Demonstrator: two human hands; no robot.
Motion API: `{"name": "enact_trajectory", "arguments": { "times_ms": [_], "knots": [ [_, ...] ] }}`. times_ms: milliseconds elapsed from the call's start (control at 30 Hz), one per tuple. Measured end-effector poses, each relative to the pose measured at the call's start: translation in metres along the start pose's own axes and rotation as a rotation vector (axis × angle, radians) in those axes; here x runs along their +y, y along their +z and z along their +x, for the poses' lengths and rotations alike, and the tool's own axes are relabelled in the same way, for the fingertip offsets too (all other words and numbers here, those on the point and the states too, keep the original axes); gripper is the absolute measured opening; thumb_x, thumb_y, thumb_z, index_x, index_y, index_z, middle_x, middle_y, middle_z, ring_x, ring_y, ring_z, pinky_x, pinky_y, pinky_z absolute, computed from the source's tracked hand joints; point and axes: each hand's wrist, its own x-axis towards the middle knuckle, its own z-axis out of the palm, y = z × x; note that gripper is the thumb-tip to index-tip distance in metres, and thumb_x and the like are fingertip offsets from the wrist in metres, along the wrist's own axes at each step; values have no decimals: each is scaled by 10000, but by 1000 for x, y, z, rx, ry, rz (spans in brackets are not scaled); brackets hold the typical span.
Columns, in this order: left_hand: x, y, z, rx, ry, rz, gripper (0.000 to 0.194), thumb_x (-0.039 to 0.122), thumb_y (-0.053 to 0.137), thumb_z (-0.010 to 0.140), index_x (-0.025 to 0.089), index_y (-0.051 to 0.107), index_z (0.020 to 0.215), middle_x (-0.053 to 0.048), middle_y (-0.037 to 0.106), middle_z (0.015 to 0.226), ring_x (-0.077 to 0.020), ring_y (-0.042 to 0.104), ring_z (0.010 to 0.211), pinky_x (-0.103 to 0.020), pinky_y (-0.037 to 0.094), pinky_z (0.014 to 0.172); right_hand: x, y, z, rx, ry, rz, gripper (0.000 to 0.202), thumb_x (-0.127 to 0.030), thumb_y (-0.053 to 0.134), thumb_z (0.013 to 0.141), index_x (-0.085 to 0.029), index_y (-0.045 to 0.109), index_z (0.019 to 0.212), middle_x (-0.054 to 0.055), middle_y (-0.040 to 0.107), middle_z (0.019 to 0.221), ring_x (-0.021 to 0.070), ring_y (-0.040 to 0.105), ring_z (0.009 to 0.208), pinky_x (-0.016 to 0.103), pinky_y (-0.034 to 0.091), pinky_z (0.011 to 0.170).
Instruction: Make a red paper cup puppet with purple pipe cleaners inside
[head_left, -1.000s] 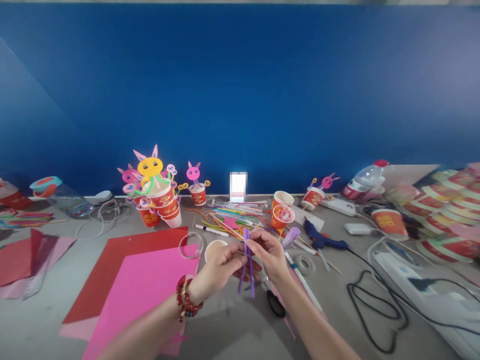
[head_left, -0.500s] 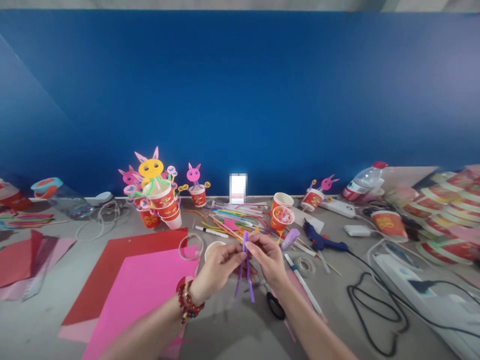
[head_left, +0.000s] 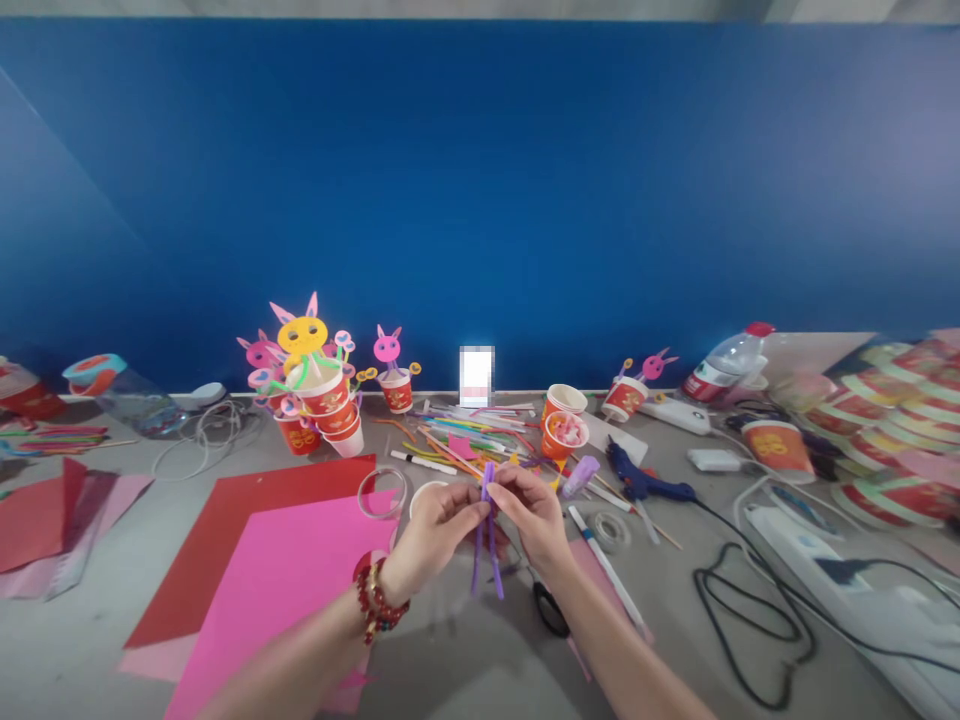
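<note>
Over the middle of the table, my left hand (head_left: 442, 520) and my right hand (head_left: 531, 510) meet with thumbs and fingers pinched around a pair of thin purple strips (head_left: 493, 560). Their upper ends stand close together above the fingertips; the lower ends hang down slightly apart. I cannot tell whether they are paper or pipe cleaners. Black-handled scissors (head_left: 551, 610) lie under my right wrist, partly hidden. Behind my left hand a white round rim (head_left: 429, 490) shows in part. A purple glue-tape dispenser or similar object (head_left: 580, 477) rests just beyond my right hand.
Pink paper (head_left: 300, 570) overlaps red paper (head_left: 225, 530) on the left. Bunny-decorated cups (head_left: 395, 392) stand at the back, near scattered colourful sticks (head_left: 472, 430). A blue glue gun (head_left: 649, 483), clear tape (head_left: 611, 533), a marker (head_left: 604, 560) and a power strip (head_left: 847, 600) lie right.
The lower ends of the purple strips have swung slightly left and closer together. Both hands keep their pinch, with the right one shifted slightly left.
</note>
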Motion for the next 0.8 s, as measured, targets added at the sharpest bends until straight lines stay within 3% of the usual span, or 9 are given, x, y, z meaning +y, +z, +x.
{"name": "enact_trajectory", "arguments": {
  "times_ms": [367,800],
  "knots": [
    [-1,-1,0,-4,42,14,229,379,669,859,180,639,751,-12,695,647,-186,695,576,-312,577,642,2,1,-1,-25,12,-2,221,-392,751,823,-208,657,744,0,591,761,144,533,668,253,449,608],
    [-10,-8,5,-54,70,161,299,464,643,893,179,669,806,-48,736,711,-197,711,649,-293,563,655,6,-1,-3,-33,-68,-197,261,-417,692,872,-204,610,745,7,588,740,150,549,667,253,466,610]
  ]
}}
